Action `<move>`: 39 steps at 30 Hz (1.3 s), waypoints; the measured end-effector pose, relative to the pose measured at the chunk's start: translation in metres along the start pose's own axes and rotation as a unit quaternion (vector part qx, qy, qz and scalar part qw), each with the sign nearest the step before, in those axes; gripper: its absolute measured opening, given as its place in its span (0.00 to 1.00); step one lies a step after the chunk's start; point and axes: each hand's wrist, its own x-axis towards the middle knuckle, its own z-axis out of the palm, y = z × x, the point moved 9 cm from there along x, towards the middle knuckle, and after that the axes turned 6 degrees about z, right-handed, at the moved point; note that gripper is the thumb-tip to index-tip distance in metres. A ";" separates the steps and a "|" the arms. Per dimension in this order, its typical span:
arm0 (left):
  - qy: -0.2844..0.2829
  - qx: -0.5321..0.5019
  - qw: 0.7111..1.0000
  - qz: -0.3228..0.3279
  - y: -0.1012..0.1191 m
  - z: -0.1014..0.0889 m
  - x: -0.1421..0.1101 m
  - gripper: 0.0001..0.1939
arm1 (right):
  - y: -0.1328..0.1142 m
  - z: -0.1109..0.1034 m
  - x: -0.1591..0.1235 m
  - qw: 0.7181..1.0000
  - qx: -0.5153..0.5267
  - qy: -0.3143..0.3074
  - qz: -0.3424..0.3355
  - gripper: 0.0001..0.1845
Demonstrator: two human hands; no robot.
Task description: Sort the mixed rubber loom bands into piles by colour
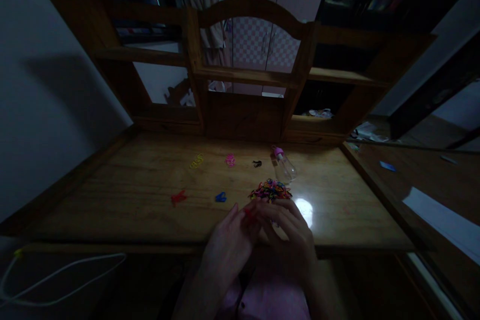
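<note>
At the lower left of the frame, a white cord (pixel 63 261) is seen looped beside the table (pixel 142 215). On the left part of the tabletop, red bands (pixel 179 197) are gathered in a small loose heap, and farther back, to their right, yellow bands (pixel 196 161) are laid in a loose cluster. Blue bands (pixel 221 197) are bunched nearer the middle, just beyond the left hand (pixel 229 235). That hand is held cupped at the lower centre, its thumb pointed up toward the table's back. Pink bands (pixel 230 160) are set well beyond it. Something red (pixel 249 214), too blurred to be counted, is seen at the left hand's fingers, where it is met by the fingers of the right hand (pixel 292 230); it is thus placed between the two hands, which are brought together there. How tightly either hand is closed cannot be told. Black bands (pixel 257 163) are grouped farther back. The mixed pile (pixel 270 189) is spread just beyond the right hand, its near edge partly hidden by the fingers. Behind the pile, a clear bottle (pixel 288 170) with a pink cap (pixel 278 151) is laid on its side. At the right of the frame, white paper (pixel 442 217) is rested on a brown surface (pixel 397 195).
</note>
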 end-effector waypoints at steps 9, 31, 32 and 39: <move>0.178 0.025 0.976 0.125 0.028 -0.120 0.020 0.15 | 0.033 -0.052 -0.016 0.993 -0.028 0.091 0.065 0.16; 0.034 0.454 0.863 0.217 0.037 -0.048 0.006 0.12 | 0.127 -0.049 -0.050 0.937 0.124 0.129 0.299 0.09; -0.019 0.468 0.859 0.206 0.025 -0.031 0.007 0.11 | 0.132 -0.047 -0.052 0.928 0.146 0.145 0.312 0.10; -0.164 0.489 0.836 0.188 -0.017 0.021 0.022 0.11 | 0.163 -0.041 -0.067 0.853 0.278 0.226 0.380 0.13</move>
